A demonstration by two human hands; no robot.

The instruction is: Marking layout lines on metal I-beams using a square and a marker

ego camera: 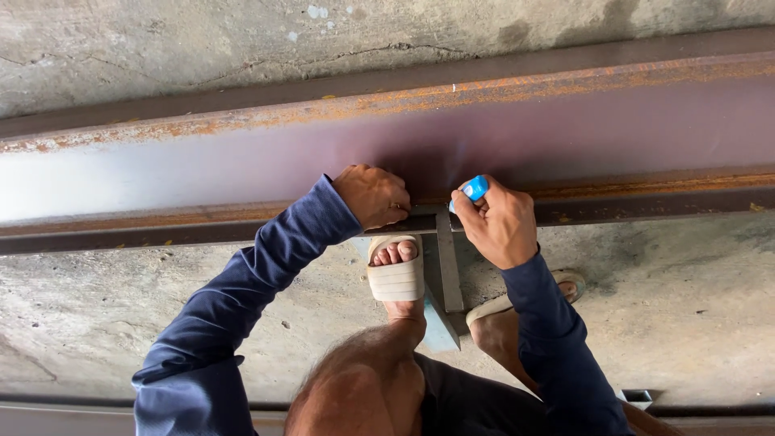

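Head view: looked straight down at a squatting person in dark blue sleeves and pale slide sandals [396, 278].
Beam: a long rusty brown steel beam [242, 165] lay across the concrete floor [686, 307].
Square: a grey metal try square [446, 270] sat against the beam's near flange, blade pointing back between the feet.
Left hand [373, 195]: fingers curled shut, pressing the square's stock to the flange.
Right hand [499, 222]: closed around a blue-capped marker [474, 190], tip at the flange beside the square.
Doing it well: probably keep the stock flush and firmly pinned while marking close along the blade.
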